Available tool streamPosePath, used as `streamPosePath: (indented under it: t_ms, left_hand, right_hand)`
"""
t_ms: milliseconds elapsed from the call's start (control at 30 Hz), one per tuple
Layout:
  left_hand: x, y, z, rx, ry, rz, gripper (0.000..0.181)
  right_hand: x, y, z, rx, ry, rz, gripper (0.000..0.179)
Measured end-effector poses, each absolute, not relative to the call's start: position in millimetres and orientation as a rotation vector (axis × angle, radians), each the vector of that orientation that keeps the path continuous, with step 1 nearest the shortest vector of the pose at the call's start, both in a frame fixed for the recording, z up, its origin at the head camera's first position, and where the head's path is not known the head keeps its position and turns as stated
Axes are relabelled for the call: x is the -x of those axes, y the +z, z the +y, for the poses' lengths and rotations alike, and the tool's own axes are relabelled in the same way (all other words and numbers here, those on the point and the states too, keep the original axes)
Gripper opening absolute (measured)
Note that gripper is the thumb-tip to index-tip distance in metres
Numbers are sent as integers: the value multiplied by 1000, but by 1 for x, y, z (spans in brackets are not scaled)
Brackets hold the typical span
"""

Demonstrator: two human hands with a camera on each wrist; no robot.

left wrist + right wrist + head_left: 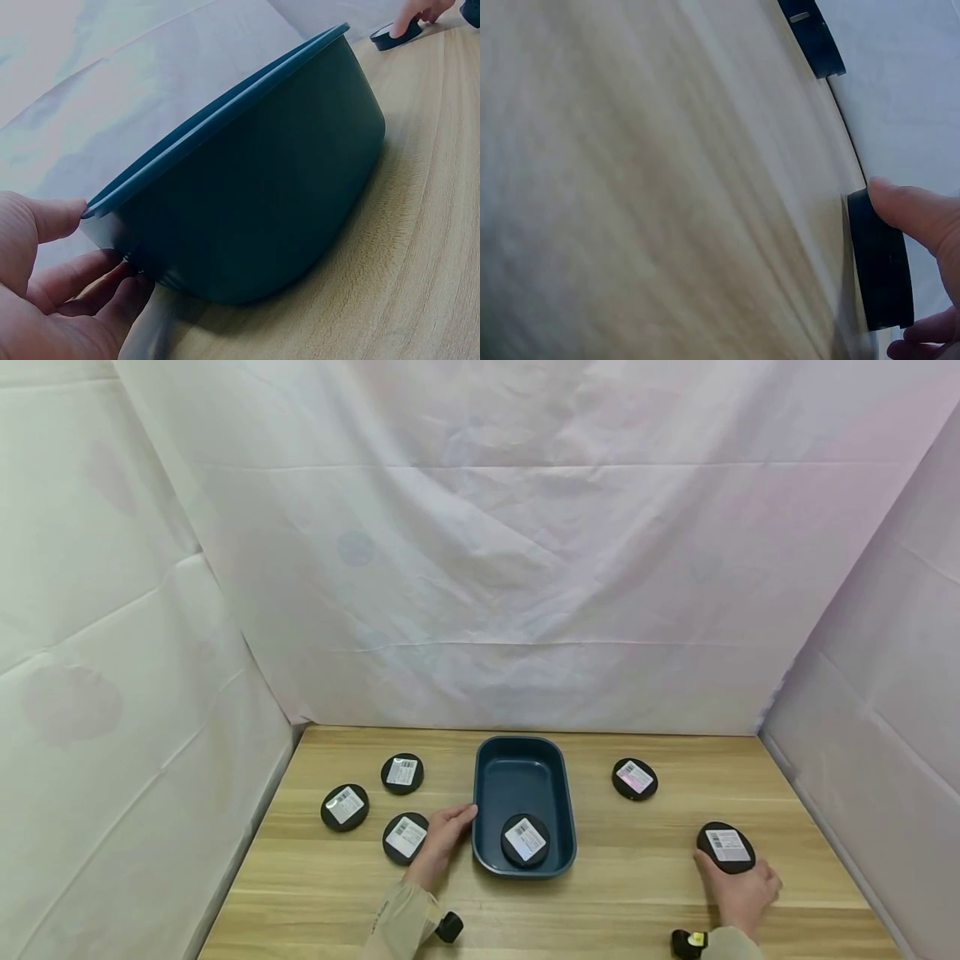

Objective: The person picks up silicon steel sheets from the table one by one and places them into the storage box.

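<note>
A dark blue rectangular bin (523,802) stands upright on the wooden table, and inside it near the front lies a round black disc with a white barcode label (525,840). At its left side my left hand (442,843) grips the bin; in the left wrist view the thumb (60,219) is at the rim while curled fingers touch the outer wall. Far to the right, my right hand (742,893) holds another labelled black disc (726,847) by its edges, thumb on one side and fingers on the other. Whether this disc touches the table is unclear.
Left of the bin lie several like discs: a back one (402,774), a far-left one (345,807) and one beside my left wrist (405,838). Another disc (634,778) lies right of the bin. White cloth (525,568) hangs behind and at both sides of the table.
</note>
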State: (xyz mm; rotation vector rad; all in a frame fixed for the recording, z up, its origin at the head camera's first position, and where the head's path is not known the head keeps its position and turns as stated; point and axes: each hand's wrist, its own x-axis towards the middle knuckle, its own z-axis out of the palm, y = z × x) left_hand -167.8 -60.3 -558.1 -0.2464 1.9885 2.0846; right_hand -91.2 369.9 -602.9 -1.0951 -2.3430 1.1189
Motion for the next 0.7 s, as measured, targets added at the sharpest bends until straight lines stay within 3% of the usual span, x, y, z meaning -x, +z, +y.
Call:
streamPosePath:
  t_ms: [700]
  left_hand:
    - [181,-589,-61,273,2097,1982,39]
  right_hand:
    - [97,-609,373,1122,1029,-2361,86]
